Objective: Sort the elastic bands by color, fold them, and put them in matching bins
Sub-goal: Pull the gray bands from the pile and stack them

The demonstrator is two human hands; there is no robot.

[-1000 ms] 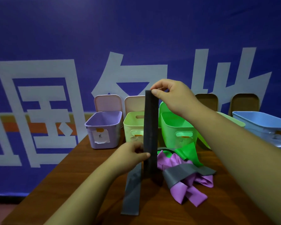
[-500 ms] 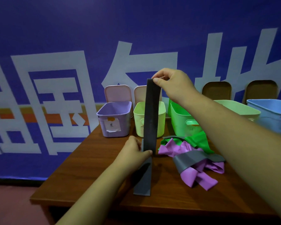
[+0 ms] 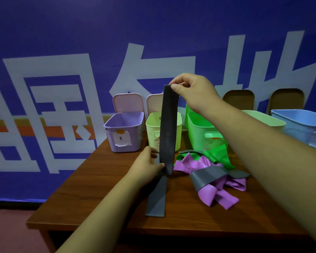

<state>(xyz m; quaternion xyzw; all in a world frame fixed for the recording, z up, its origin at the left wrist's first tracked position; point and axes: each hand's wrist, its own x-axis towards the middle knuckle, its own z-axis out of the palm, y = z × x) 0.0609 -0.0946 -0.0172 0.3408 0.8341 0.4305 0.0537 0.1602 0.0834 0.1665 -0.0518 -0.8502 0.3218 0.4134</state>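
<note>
Nearest in my feed, two bare forearms reach over a brown wooden surface. The loose tail of one grey band lies flat on it, pointing back toward the camera. Above that tail, the left hand pinches the band's lower part between thumb and fingers, just over the wood. The right hand pinches the top end, so the strip stands nearly upright between the two hands.

Just right of the left hand I see one tangled pile. A second grey band is draped across crumpled purple bands, too knotted for me to count. One green band lies at the pile's far side.

Behind the pile I count five open bins in a row. From the left they are a purple bin with a white paper label, a pale yellow bin partly hidden by the raised strip, a bright green bin, a pale green bin and a blue bin at the right edge. I cannot see whether any bands lie inside the bins.

Four lids stand on end behind the bins: two pink lids on the left and two brown lids on the right. Farthest back, a blue banner with large white characters fills the wall.
</note>
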